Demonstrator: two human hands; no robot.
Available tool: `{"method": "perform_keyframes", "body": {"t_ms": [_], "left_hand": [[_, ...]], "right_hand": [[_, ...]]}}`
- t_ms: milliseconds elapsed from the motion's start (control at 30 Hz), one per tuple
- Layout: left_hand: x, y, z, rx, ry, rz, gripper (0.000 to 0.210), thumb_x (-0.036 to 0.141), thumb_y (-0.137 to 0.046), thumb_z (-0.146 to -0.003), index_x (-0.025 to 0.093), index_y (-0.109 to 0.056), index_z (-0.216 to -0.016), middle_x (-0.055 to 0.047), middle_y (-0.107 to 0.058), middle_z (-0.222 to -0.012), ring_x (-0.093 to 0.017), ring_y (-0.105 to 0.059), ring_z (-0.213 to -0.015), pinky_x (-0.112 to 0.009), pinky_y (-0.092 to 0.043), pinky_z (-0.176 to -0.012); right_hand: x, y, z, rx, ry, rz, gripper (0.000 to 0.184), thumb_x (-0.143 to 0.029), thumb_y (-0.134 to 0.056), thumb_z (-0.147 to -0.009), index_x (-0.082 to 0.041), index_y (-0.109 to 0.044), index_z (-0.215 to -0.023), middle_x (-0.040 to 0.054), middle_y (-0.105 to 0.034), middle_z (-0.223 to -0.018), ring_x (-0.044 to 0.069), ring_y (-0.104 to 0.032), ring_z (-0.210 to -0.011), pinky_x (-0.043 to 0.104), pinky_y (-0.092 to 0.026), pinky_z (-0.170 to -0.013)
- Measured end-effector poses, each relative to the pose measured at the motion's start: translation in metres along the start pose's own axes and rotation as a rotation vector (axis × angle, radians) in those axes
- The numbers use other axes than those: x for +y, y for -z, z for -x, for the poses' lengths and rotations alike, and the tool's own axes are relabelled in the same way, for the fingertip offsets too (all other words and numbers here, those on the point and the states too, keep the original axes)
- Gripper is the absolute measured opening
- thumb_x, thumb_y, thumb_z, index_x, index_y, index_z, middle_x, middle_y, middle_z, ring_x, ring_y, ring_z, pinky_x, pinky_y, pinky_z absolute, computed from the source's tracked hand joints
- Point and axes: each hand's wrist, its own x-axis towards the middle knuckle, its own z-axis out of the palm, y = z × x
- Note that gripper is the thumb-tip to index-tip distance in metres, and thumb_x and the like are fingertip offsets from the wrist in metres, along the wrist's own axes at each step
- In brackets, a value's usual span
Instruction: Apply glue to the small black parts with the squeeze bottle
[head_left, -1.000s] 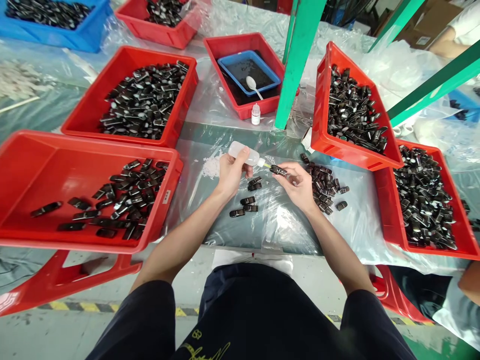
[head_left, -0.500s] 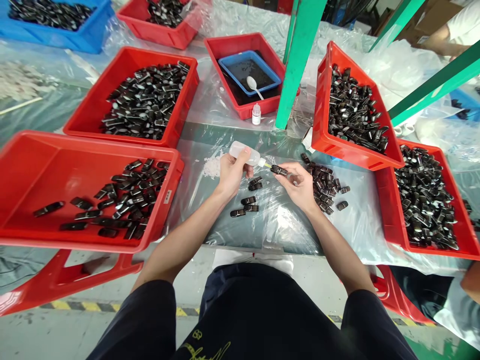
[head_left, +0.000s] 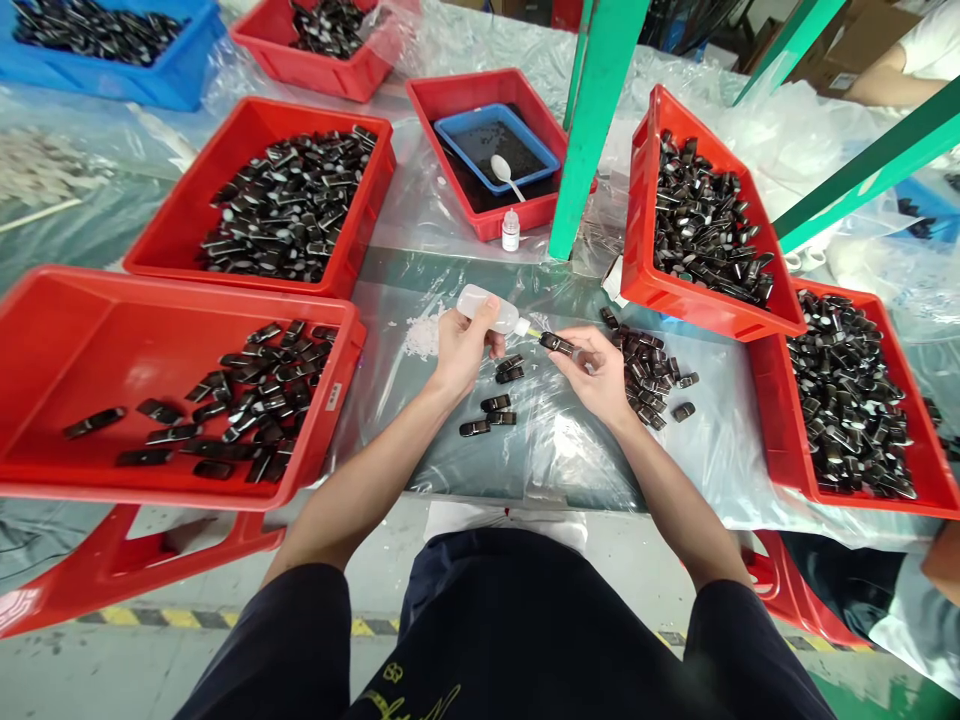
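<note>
My left hand (head_left: 466,345) is closed around a translucent white squeeze bottle (head_left: 487,308), tipped so its thin yellowish nozzle points right. Pinched in my right hand (head_left: 596,372) is a small glossy black part (head_left: 556,343), shaped like a clip or toy car; its exact kind is unclear. The nozzle tip meets or almost meets the near end of this part. Several similar black parts (head_left: 496,404) lie on the plastic sheet between my forearms. Beside my right hand spreads a loose pile of black parts (head_left: 651,375).
Red bins of black parts flank both sides, the nearest left bin (head_left: 97,330) and a tilted right bin (head_left: 750,320) among them. A green post (head_left: 592,150) rises behind my hands, near a small dropper bottle (head_left: 511,232). Pale bits (head_left: 424,336) lie left. Another person's arm (head_left: 889,82) shows top right.
Almost nothing differs. The whole view has shifted very slightly; both hands keep the bottle and the black part in the same position against each other.
</note>
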Motion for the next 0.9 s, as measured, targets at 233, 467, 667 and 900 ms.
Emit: {"method": "perform_keyframes", "body": {"t_ms": [233, 467, 667, 900], "left_hand": [[-0.0018, 0.0001, -0.0005, -0.017, -0.010, 0.019, 0.054, 0.069, -0.083, -0.079, 0.020, -0.064, -0.069, 0.003, -0.055, -0.048, -0.009, -0.049, -0.039, -0.023, -0.036, -0.041], [0.0050, -0.0020, -0.0013, -0.006, 0.099, 0.020, 0.053, 0.065, -0.075, -0.088, 0.019, -0.061, -0.066, 0.003, -0.053, -0.048, -0.010, -0.050, -0.039, -0.024, -0.039, -0.042], [0.0049, 0.0017, -0.0045, 0.033, 0.120, 0.090, 0.051, 0.066, -0.076, -0.086, 0.021, -0.060, -0.067, 0.002, -0.052, -0.053, -0.009, -0.050, -0.044, -0.024, -0.039, -0.044], [0.0059, 0.0037, -0.0089, 0.095, 0.139, 0.124, 0.051, 0.068, -0.073, -0.086, 0.023, -0.057, -0.070, 0.003, -0.052, -0.053, -0.010, -0.050, -0.044, -0.025, -0.040, -0.044]], "right_hand": [[0.0007, -0.0001, 0.0005, -0.005, 0.007, 0.019, 0.032, -0.049, -0.077, -0.092, -0.022, -0.073, -0.109, 0.0069, -0.081, -0.103, 0.013, -0.057, -0.063, 0.028, -0.034, -0.049], [0.0010, 0.0009, 0.0012, -0.008, 0.030, 0.085, 0.029, -0.045, -0.075, -0.093, -0.022, -0.072, -0.111, 0.0057, -0.079, -0.098, 0.014, -0.059, -0.066, 0.028, -0.036, -0.052], [0.0038, 0.0041, 0.0001, -0.008, 0.038, 0.145, 0.027, -0.042, -0.073, -0.096, -0.023, -0.073, -0.115, 0.0030, -0.073, -0.090, 0.015, -0.059, -0.068, 0.027, -0.039, -0.053], [0.0036, -0.0032, 0.0039, -0.238, 0.179, 0.489, 0.025, -0.040, -0.065, -0.104, -0.025, -0.078, -0.119, 0.0086, -0.073, -0.107, 0.022, -0.067, -0.090, 0.037, -0.058, -0.084]]}}
